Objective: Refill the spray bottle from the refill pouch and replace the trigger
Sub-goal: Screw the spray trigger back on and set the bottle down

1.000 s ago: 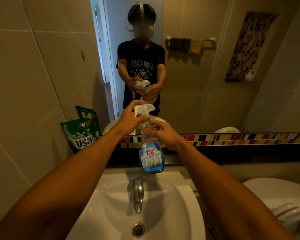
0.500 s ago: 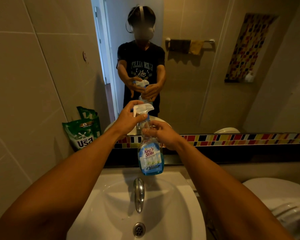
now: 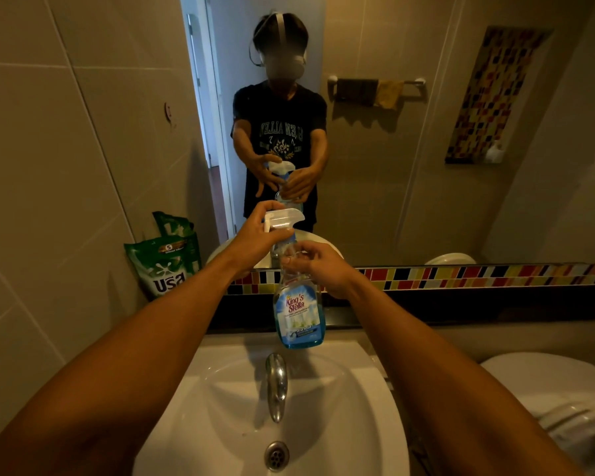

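A clear spray bottle (image 3: 299,314) with a blue label and blue liquid in its lower part stands on the back ledge of the sink (image 3: 364,379). Its white trigger head (image 3: 282,218) sits on top of the neck. My left hand (image 3: 255,240) is wrapped around the trigger head from the left. My right hand (image 3: 318,266) grips the bottle's neck and shoulder from the right. A green refill pouch (image 3: 165,266) leans against the left wall tiles, apart from both hands.
A chrome tap (image 3: 276,386) points toward me over the white basin, with the drain (image 3: 276,455) below. A toilet (image 3: 557,400) stands at the right. A mirror above the mosaic tile strip (image 3: 478,274) reflects a person holding the bottle.
Both hands keep their hold on the bottle. The left hand has turned slightly around the trigger head. The bottle stays in the same place on the ledge.
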